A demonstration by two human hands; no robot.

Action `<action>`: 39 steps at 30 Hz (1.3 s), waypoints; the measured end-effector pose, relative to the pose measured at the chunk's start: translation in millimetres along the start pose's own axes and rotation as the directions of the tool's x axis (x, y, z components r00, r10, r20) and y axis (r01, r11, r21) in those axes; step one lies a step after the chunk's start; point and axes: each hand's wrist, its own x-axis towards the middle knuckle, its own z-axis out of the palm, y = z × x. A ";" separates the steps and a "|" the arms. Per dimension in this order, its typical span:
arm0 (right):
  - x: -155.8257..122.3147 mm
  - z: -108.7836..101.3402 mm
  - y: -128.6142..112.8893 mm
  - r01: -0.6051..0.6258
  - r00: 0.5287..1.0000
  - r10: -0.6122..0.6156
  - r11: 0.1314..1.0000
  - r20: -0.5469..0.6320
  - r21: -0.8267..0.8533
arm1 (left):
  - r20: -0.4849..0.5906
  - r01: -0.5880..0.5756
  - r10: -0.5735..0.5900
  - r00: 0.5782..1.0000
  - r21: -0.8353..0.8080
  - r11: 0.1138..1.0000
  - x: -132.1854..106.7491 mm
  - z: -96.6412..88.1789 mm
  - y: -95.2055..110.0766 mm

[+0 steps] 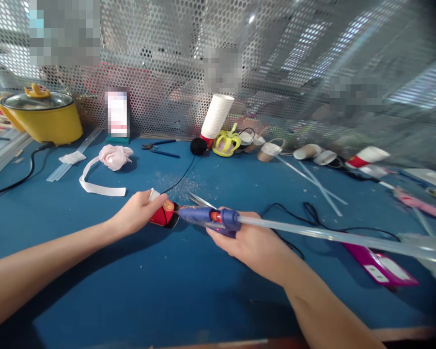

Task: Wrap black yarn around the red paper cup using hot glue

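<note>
My left hand (pixel 140 211) is closed around a red paper cup (pixel 159 216), tipped on its side, with a gold emblem and a black band at its end. A thin black yarn runs from the cup back to a black yarn ball (pixel 198 146). My right hand (pixel 252 242) grips a blue hot glue gun (pixel 203 214), its nozzle at the cup's black end; whether it touches I cannot tell. From the gun's back a long clear glue stick (pixel 312 232) sticks out to the right. Behind the gun, scissors (pixel 200 199) lie partly hidden.
A yellow electric pot (pixel 53 118) stands at the back left near a phone (pixel 117 114), a pale ribbon roll (pixel 115 157) and pliers (pixel 162 148). Stacked white cups (pixel 217 116) lean on the perforated metal screen. Small cup baskets (pixel 269 151) and a purple box (pixel 380 264) are to the right.
</note>
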 end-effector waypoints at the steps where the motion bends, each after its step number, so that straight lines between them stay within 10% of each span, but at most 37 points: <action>1: 0.7 -0.6 0.8 0.003 1.000 -0.003 1.000 0.002 -0.009 | 0.005 -0.012 0.012 1.000 -0.002 1.000 -0.8 -0.3 -0.8; 12: 2.7 3.9 12.6 -0.259 0.961 0.229 0.941 0.152 0.218 | 0.011 -0.060 0.060 0.998 0.026 0.998 -5.3 -0.1 -3.8; 28: 4.1 4.2 12.0 -0.269 0.960 0.233 0.924 0.158 0.273 | -0.002 -0.076 0.076 0.997 0.006 0.997 -5.4 0.5 -3.5; 39: -0.8 -1.6 -2.2 0.020 1.000 -0.020 1.000 0.018 -0.006 | -0.019 0.020 -0.020 1.000 0.001 1.000 2.4 1.3 -1.4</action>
